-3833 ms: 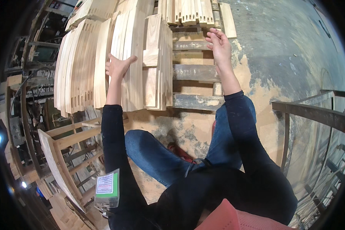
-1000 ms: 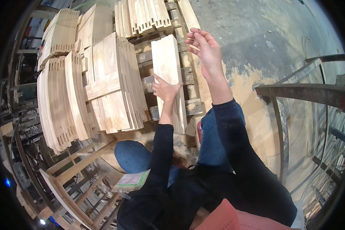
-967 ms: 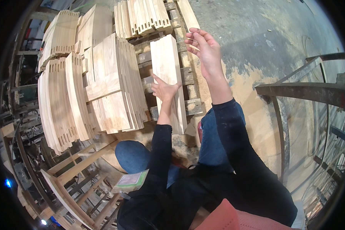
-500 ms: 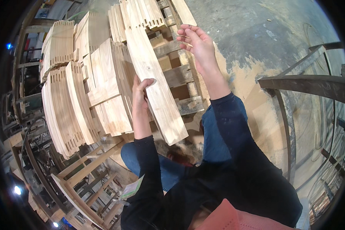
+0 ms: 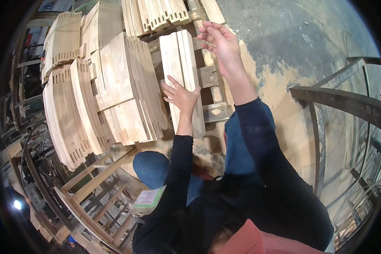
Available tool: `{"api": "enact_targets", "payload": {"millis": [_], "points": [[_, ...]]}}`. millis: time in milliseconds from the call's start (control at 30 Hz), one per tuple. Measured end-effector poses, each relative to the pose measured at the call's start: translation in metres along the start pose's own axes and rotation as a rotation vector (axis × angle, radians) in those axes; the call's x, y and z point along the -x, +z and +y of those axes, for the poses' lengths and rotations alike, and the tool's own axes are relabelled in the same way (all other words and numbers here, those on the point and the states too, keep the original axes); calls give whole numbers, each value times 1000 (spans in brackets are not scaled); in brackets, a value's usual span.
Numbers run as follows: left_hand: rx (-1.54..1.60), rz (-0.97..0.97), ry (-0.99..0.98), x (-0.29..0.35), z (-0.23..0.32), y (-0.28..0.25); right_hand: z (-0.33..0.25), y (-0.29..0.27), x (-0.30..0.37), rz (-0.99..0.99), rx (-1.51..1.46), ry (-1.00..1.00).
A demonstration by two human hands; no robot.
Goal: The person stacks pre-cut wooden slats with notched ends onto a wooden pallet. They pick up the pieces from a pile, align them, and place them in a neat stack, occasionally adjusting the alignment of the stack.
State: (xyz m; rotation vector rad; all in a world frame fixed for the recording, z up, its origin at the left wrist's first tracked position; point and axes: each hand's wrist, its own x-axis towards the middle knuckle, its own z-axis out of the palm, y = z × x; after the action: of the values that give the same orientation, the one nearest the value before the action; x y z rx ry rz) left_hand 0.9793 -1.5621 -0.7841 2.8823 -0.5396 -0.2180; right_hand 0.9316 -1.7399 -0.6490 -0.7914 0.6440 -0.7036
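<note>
A: Quick — what's changed?
B: Left grip is spread wide over the pale boards; half a second ago it had one slanted, thumb on its face; now they lie straight, side by side.
A: Meaning?
B: My read: placing or squaring up rather than lifting; whether the fingers press or just rest, can't tell.
A: Right grip?
B: Raised beside the boards' far end, fingers loosely curled, nothing visible in it; same pose as half a second ago.
A: Where are the boards?
B: Over the pallet slats, just right of the big stack; near ends overhang the pallet edge.
A: Looks?
B: Long, narrow, straight; light cream wood, faint grain — a dark seam between them; no slots visible, unlike the slotted pieces far left.
</note>
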Motion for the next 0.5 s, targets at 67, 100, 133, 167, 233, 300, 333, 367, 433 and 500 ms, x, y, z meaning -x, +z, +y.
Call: {"api": "enact_targets", "payload": {"millis": [67,100,133,167,233,300,333,367,433,500], "points": [[42,-26,1,2,-6,2,2,0,1,18,-12,11],[41,-28,12,3,-6,3,2,-3,-1,11,-4,2],[41,-31,22,6,-5,4,3,-4,-1,3,5,-6],[-7,-53,22,9,2,6,2,-5,-2,8,13,-2],[-24,-49,-27,7,12,6,2,-6,-3,20,32,4],[-65,22,-127,-3,14,5,3,1,-1,18,42,21],[-47,-7,-161,-7,10,2,4,4,1,17,48,30],[-29,-43,-184,-12,11,-1,4,3,1,21,53,29],[-17,-56,-196,-12,14,-4,6,-1,2,26,64,29],[-35,5,-181,-11,12,-5,8,1,2,26,102,37]]}}
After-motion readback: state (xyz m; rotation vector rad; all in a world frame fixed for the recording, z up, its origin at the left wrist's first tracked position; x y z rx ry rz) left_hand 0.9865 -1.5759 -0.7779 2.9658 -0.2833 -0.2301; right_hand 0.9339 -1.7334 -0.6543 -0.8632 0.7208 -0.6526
